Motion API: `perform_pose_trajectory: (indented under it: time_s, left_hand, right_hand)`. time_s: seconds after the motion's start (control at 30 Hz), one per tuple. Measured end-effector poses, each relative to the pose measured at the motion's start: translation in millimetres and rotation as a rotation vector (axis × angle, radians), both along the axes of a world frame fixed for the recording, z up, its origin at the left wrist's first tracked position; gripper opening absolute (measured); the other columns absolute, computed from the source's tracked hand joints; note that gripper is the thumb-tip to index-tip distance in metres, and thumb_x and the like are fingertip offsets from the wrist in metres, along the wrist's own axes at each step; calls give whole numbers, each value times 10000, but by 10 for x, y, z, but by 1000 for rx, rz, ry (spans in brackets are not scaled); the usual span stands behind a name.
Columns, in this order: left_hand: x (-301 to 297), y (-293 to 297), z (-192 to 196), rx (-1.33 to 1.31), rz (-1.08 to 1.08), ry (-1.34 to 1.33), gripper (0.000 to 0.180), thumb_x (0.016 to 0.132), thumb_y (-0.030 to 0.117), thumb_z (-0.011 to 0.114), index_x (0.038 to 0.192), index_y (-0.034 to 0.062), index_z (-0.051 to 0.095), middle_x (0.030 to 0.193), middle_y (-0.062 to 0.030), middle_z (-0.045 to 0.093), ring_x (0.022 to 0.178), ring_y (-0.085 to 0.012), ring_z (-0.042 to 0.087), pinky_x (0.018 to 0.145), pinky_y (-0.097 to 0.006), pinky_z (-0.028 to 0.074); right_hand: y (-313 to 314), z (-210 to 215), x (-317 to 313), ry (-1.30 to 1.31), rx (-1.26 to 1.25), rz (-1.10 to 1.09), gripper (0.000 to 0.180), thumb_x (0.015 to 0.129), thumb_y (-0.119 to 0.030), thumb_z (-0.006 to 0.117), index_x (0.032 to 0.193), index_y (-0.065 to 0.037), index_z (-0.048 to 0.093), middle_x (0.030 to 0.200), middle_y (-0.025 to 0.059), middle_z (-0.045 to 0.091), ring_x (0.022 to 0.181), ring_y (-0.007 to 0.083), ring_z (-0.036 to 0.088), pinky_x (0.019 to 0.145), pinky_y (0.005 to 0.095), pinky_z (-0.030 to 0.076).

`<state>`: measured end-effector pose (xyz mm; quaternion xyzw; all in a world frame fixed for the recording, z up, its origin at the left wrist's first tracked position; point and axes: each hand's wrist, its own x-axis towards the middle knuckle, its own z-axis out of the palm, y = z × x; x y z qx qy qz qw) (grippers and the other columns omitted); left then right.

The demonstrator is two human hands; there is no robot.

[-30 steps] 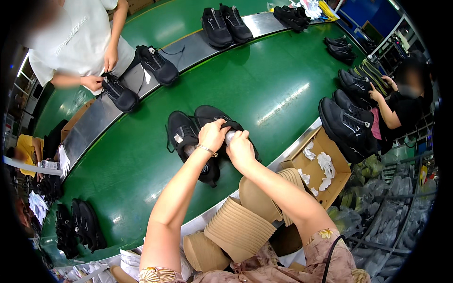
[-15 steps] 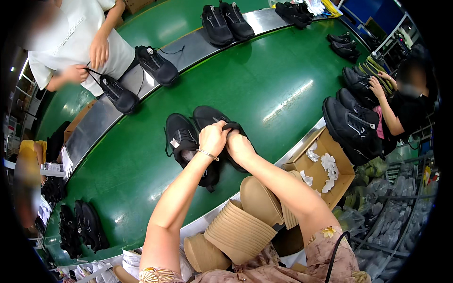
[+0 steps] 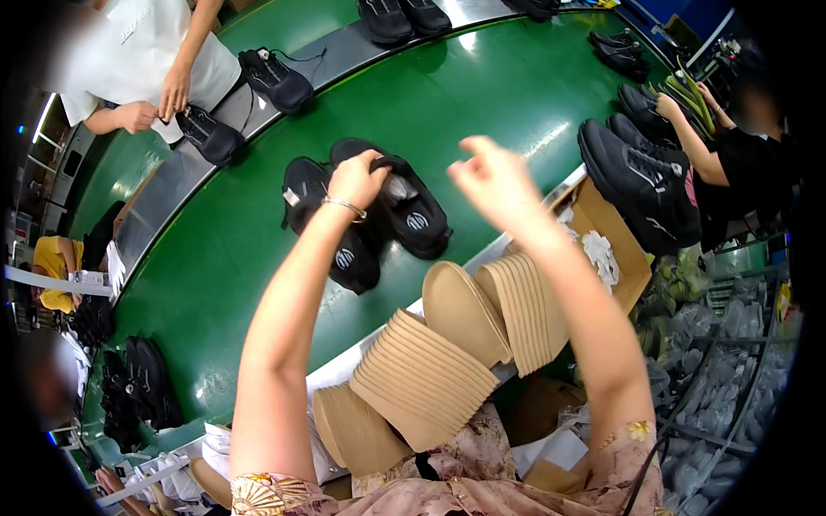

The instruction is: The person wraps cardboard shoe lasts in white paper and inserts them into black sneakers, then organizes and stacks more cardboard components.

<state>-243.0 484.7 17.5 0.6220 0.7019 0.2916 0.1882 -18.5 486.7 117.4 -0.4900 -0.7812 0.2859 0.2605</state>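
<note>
Left hand grasping black shoe on green table, second shoe just beside it; right hand released, blurred, thumb and forefinger parted, off to the right

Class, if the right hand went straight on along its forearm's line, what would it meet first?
The right hand would probably cross above the green surface and meet the black shoes on the far metal ledge; its height is unclear, so it might touch the surface first.
</note>
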Motion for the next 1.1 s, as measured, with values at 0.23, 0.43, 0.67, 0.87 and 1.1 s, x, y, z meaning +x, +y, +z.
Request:
perform_pose_trajectory:
  time_s: [0.23, 0.43, 0.67, 0.87, 1.1]
  left_hand:
    - [102, -725, 787, 330, -31, 359, 624, 777, 263, 676, 1264, -38, 427, 1267, -242, 468, 1173, -353, 466, 983, -380, 384]
    - [745, -1664, 1313, 581, -77, 244, 530, 827, 217, 645, 1293, 59, 448, 1227, -161, 538, 1078, -279, 560, 805, -324, 478]
    - [1143, -3270, 1784, 704, -53, -173, 418, 868, 133, 612, 1221, -45, 477, 1174, -143, 558, 1028, -191, 571, 837, -281, 475]
    - [1368, -4105, 892, 428, 65, -530, 322, 872, 43, 564, 1181, -16, 497, 1081, -91, 565, 1008, -144, 550, 850, -251, 453]
    - [1812, -4480, 291, 529, 98, -70, 383, 807, 93, 598, 1145, -55, 495, 1252, -260, 444, 1186, -397, 409, 980, -425, 352]
  right_hand:
    - [-1215, 266, 1188, 467, 63, -160, 232, 860, -51, 557, 1066, 55, 561, 793, 102, 642, 688, 129, 642, 612, 234, 505]
    - [-2524, -504, 1524, 471, -67, -171, 169, 868, -54, 544, 1006, 33, 588, 784, 112, 642, 668, 137, 643, 591, 246, 500]
    - [-3801, -1329, 1720, 263, -146, -36, 124, 832, -58, 559, 898, 22, 626, 759, 125, 632, 603, 172, 622, 558, 278, 495]
    - [-3823, -1294, 1714, 273, 186, -86, 106, 813, -58, 579, 883, 7, 625, 798, 150, 619, 675, 259, 618, 601, 311, 489]
    - [-3386, -854, 1084, 259, 404, -9, 137, 830, -71, 555, 939, 4, 588, 918, 153, 596, 881, 325, 572, 778, 377, 462]
